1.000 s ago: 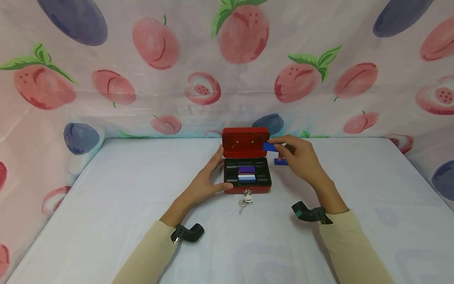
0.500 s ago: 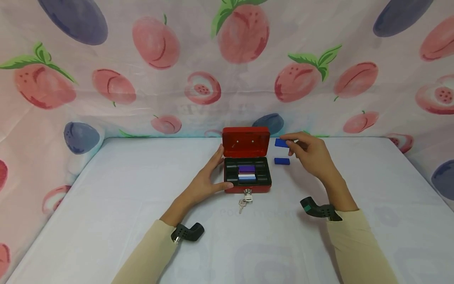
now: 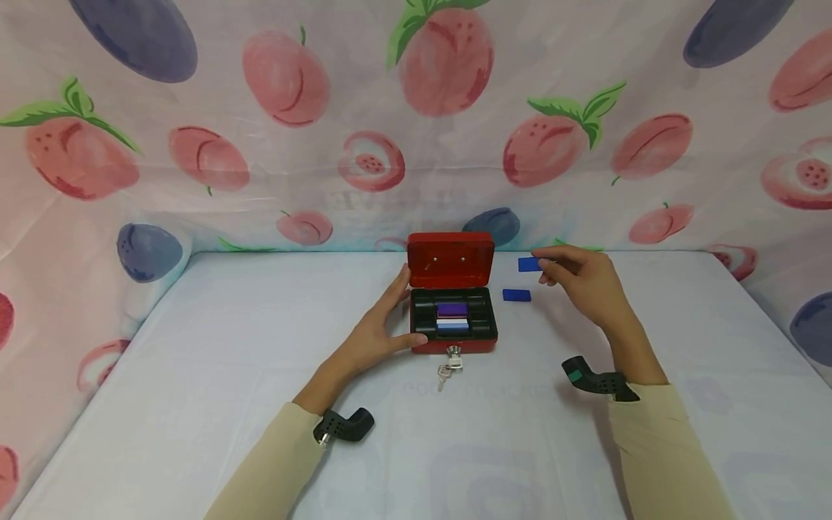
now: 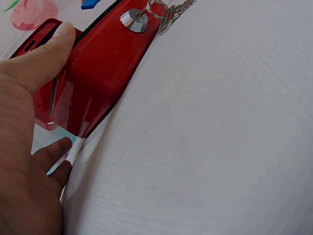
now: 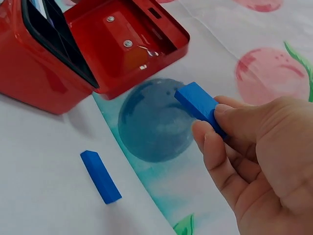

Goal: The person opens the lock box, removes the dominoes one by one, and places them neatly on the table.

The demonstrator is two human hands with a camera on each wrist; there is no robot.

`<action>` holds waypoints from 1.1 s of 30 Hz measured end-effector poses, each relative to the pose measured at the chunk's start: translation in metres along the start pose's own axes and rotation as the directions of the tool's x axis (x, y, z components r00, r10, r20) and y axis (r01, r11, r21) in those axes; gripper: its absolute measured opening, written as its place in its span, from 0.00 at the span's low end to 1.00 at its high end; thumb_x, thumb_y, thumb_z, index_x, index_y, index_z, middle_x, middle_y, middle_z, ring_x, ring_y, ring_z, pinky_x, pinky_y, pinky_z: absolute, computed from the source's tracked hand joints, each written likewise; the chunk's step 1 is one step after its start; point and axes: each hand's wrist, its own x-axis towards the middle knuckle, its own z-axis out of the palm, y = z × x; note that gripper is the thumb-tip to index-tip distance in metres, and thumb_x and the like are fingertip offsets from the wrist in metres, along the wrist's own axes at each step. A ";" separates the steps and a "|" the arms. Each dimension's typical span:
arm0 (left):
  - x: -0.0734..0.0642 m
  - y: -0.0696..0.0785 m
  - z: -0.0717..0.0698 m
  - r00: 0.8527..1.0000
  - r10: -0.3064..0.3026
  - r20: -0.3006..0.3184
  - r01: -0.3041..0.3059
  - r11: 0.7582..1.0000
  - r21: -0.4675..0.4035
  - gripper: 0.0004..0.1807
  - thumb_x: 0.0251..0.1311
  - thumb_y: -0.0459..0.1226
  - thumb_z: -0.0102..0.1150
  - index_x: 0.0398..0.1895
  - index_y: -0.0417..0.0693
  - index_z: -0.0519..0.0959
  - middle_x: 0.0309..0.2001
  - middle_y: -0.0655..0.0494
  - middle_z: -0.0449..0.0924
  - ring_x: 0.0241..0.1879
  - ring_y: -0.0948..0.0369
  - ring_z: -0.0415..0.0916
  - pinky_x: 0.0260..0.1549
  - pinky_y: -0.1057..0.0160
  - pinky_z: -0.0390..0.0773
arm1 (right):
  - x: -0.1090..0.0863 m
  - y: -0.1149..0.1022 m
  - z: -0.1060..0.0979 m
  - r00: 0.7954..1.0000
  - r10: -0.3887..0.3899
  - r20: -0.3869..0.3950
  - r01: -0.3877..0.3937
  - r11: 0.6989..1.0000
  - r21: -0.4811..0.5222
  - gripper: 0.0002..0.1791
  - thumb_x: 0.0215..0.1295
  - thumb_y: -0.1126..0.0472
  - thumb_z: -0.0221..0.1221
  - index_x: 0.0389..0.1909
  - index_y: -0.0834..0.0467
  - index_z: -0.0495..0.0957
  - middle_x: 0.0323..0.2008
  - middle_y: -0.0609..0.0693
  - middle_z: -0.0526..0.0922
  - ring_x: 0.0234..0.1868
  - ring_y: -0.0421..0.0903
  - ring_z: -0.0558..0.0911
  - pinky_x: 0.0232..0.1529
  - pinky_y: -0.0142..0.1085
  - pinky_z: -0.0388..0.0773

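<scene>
A red cash box stands with its lid raised, its black tray showing. My left hand rests along the box's left side, fingers extended toward the lid and thumb on the front left corner. Between thumb and fingers, my right hand pinches a blue block, raised to the right of the lid. Another blue block lies on the white surface right of the box. Inside the tray sit a purple block and a white and light-blue piece.
Keys hang from the silver lock on the box front. A white cloth covers the table. Behind it rises a fruit-patterned curtain. Each wrist wears a black camera mount, one on the left and one on the right.
My right hand has moved right, carrying the blue block away from in front of the lid's right edge. The second blue block is now fully in sight. My left hand has stayed put.
</scene>
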 end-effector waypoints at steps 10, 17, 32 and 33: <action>0.000 0.001 0.000 1.000 0.000 -0.002 0.000 1.000 0.004 0.53 0.47 0.38 0.66 0.70 0.50 0.40 0.70 0.55 0.36 0.63 0.49 0.52 0.59 0.47 0.52 | 0.013 0.073 0.000 0.998 0.038 -0.042 -0.035 0.997 0.062 0.16 0.59 0.47 0.54 0.46 0.47 0.79 0.31 0.50 0.82 0.31 0.44 0.80 0.34 0.30 0.74; -0.001 0.002 0.000 1.000 0.003 -0.010 -0.003 1.000 0.008 0.53 0.47 0.37 0.66 0.70 0.51 0.40 0.70 0.54 0.36 0.63 0.49 0.52 0.59 0.48 0.52 | 0.014 0.106 0.001 0.995 0.095 -0.036 -0.096 0.995 -0.009 0.20 0.57 0.38 0.51 0.45 0.42 0.78 0.29 0.47 0.82 0.32 0.41 0.80 0.36 0.31 0.72; -0.001 0.004 0.000 1.000 -0.003 -0.010 0.003 1.000 0.009 0.52 0.47 0.37 0.66 0.70 0.50 0.40 0.70 0.54 0.37 0.63 0.49 0.52 0.59 0.48 0.51 | -0.011 0.054 -0.006 0.959 0.248 0.140 -0.244 0.969 -0.040 0.18 0.64 0.52 0.51 0.48 0.58 0.77 0.32 0.54 0.81 0.32 0.46 0.78 0.30 0.29 0.71; -0.001 0.004 0.000 1.000 -0.003 -0.010 0.003 1.000 0.010 0.52 0.47 0.37 0.66 0.70 0.50 0.40 0.70 0.54 0.37 0.63 0.49 0.52 0.59 0.48 0.52 | -0.011 0.056 -0.005 0.958 0.247 0.147 -0.244 0.969 -0.038 0.18 0.64 0.52 0.51 0.48 0.58 0.77 0.32 0.54 0.81 0.32 0.46 0.78 0.31 0.28 0.71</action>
